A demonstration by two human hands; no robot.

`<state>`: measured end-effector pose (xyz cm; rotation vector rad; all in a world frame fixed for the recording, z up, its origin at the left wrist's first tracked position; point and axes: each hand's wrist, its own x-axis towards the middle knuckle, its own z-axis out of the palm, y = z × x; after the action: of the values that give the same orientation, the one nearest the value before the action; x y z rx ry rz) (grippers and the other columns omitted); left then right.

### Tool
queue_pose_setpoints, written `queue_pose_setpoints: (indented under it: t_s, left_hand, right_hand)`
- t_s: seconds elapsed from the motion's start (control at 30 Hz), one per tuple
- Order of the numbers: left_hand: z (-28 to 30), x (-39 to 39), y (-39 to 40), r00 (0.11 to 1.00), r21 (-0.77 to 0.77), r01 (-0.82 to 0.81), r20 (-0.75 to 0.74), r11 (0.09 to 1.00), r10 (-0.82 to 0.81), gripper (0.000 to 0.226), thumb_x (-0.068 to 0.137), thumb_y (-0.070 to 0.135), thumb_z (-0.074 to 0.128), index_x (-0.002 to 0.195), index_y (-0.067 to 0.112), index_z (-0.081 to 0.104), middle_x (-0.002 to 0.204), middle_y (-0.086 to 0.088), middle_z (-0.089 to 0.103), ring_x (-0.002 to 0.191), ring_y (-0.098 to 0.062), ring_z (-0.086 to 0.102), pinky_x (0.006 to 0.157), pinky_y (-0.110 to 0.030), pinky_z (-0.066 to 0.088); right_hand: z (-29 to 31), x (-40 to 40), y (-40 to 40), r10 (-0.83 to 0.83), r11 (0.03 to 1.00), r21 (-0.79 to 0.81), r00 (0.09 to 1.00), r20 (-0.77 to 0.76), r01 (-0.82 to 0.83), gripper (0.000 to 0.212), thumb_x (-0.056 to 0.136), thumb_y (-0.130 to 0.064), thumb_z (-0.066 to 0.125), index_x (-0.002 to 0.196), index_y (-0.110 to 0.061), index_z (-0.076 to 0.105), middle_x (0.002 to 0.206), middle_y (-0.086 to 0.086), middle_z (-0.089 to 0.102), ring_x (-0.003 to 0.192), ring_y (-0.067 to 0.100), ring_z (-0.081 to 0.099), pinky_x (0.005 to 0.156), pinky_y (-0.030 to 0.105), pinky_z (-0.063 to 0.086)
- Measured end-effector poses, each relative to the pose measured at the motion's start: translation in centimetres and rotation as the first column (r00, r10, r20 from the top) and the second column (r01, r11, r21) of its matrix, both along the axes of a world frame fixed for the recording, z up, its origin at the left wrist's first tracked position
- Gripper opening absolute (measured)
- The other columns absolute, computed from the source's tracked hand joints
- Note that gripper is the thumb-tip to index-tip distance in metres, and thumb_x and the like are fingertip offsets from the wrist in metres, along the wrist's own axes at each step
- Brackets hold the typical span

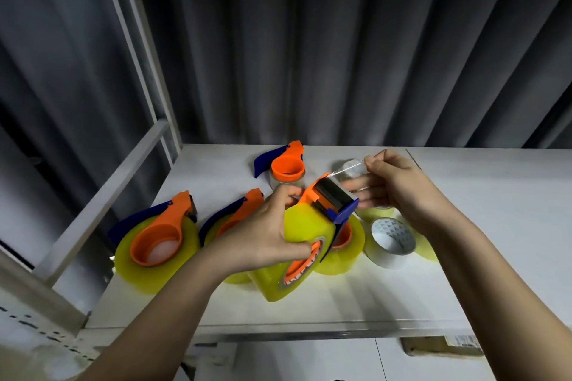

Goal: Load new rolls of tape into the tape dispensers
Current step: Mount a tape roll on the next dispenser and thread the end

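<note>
The left hand (263, 235) gripped the dispenser (325, 204) and its roll (297, 244) above the shelf (464, 257); the right hand (393, 182) pinched the tape end (346, 169), which could fold onto itself if slackened

I see a translucent yellow tape roll (301, 244) in an orange dispenser (322, 198) with a blue blade guard (343, 213), on a white shelf (464, 257). Two loaded dispensers (158, 235) to my left share those colours. A white roll (390, 241) shows a grey triangle pattern inside its core; the curtain (309, 56) behind is dark grey.
</note>
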<state>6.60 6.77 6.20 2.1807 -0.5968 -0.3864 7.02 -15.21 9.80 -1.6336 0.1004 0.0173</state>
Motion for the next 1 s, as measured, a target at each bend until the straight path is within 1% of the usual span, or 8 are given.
queue_pose_setpoints:
  t_s: [0.07,0.2,0.27,0.4,0.5,0.63,0.77,1.0]
  left_hand:
    - [-0.5,-0.4,-0.5,0.999,0.018,-0.034,0.031,0.999,0.033,0.061,0.077,0.035,0.072,0.117,0.045,0.028,0.123,0.016,0.04,0.114,-0.002,0.042,0.087,-0.019,0.04]
    - [-2.4,-1.1,-1.7,0.982,-0.08,-0.181,0.043,0.98,0.185,0.05,0.063,0.059,0.066,0.105,0.044,0.043,0.111,0.015,0.058,0.101,-0.01,0.06,0.086,-0.043,0.052]
    - [-3.0,-1.3,-1.8,0.973,-0.135,-0.216,0.054,0.967,0.225,0.047,0.062,0.06,0.065,0.102,0.043,0.047,0.102,0.014,0.062,0.093,-0.012,0.063,0.08,-0.045,0.054]
    - [-3.1,-1.6,-1.8,0.966,-0.166,-0.231,0.082,0.959,0.247,0.045,0.063,0.059,0.064,0.101,0.04,0.049,0.098,0.014,0.063,0.09,-0.008,0.063,0.078,-0.042,0.055]
    - [-3.0,-1.9,-1.4,0.965,-0.159,-0.221,0.106,0.962,0.239,0.043,0.063,0.059,0.065,0.099,0.039,0.052,0.092,0.013,0.064,0.085,-0.008,0.064,0.075,-0.042,0.055]
    - [-2.8,-1.8,0.0,0.973,-0.171,-0.185,0.107,0.968,0.205,0.03,0.072,0.043,0.074,0.095,0.034,0.058,0.084,0.015,0.066,0.077,-0.003,0.064,0.071,-0.032,0.055]
    - [-3.3,-1.4,1.1,0.979,-0.125,-0.168,0.099,0.978,0.18,0.03,0.071,0.045,0.074,0.095,0.036,0.058,0.083,0.015,0.067,0.076,-0.002,0.065,0.071,-0.03,0.056]
    - [-4.0,-0.8,2.1,0.983,-0.021,-0.139,0.119,0.99,0.141,0.034,0.073,0.041,0.076,0.095,0.043,0.049,0.088,0.023,0.061,0.086,0.009,0.058,0.068,-0.01,0.047]
  right_hand:
    - [-0.1,-0.1,0.2,0.007,0.998,-0.061,1.0,0.029,-0.005,0.018,0.103,-0.021,0.039,0.086,-0.014,0.037,0.067,0.009,0.073,0.049,0.019,0.065,0.047,0.027,0.054]
    - [-0.1,-0.1,0.7,0.04,0.967,-0.256,0.986,0.159,0.003,0.019,0.1,-0.024,0.046,0.083,-0.016,0.041,0.083,0.028,0.068,0.052,0.027,0.063,0.052,0.034,0.05]
    - [-0.3,-0.2,0.7,0.023,0.968,-0.25,0.983,0.18,0.023,0.018,0.1,-0.024,0.047,0.085,-0.015,0.043,0.086,0.029,0.067,0.052,0.027,0.063,0.053,0.034,0.051]
    - [-1.0,-0.7,0.9,-0.024,0.98,-0.192,0.988,0.151,0.053,0.019,0.099,-0.026,0.049,0.088,-0.01,0.049,0.073,0.011,0.072,0.05,0.021,0.061,0.049,0.029,0.051]
    - [-1.3,-1.3,1.4,-0.056,0.986,-0.149,0.985,0.165,0.081,0.028,0.098,-0.028,0.051,0.078,-0.01,0.057,0.076,0.017,0.068,0.049,0.02,0.061,0.05,0.029,0.053]
    - [-0.9,-1.8,2.4,-0.028,0.986,-0.153,0.977,0.21,0.062,0.032,0.099,-0.022,0.048,0.071,-0.008,0.054,0.068,0.006,0.072,0.053,0.021,0.066,0.052,0.027,0.054]
    - [-1.7,-1.8,3.3,-0.011,0.984,-0.173,0.981,0.192,0.044,0.029,0.101,-0.018,0.044,0.075,-0.006,0.05,0.054,-0.003,0.066,0.051,0.015,0.066,0.049,0.024,0.052]
    - [-2.8,-1.5,4.3,-0.071,0.954,-0.275,0.981,0.178,0.119,0.031,0.101,-0.022,0.045,0.072,-0.01,0.048,0.06,0.008,0.06,0.05,0.014,0.064,0.057,0.033,0.058]
